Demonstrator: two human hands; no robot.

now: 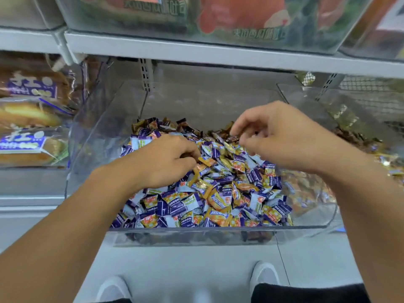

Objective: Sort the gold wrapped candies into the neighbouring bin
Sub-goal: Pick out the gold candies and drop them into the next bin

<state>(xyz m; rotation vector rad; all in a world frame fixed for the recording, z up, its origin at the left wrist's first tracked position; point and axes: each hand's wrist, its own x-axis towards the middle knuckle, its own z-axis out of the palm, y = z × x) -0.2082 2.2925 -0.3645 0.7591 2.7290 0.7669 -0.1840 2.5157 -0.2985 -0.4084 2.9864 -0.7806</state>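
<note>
Seemingly, from the head view, both hands work inside a clear plastic bin [91, 136] heaped with purple, white and gold wrapped candies [207, 189]. The left hand [166, 160] curls its grip around gold-wrapped candies [202, 164]; the right hand [282, 136] pinches among wrappers at the heap's back. The neighbouring clear bin [349, 119] sits just right.

Plastic-wrapped bread loaves with purple labels [28, 119] sitting far left, grey metal shelf edge [218, 51] running overhead, red-printed snack bags [240, 16] lying above it, white shoes [265, 276] standing near on the grey floor [185, 270]
</note>
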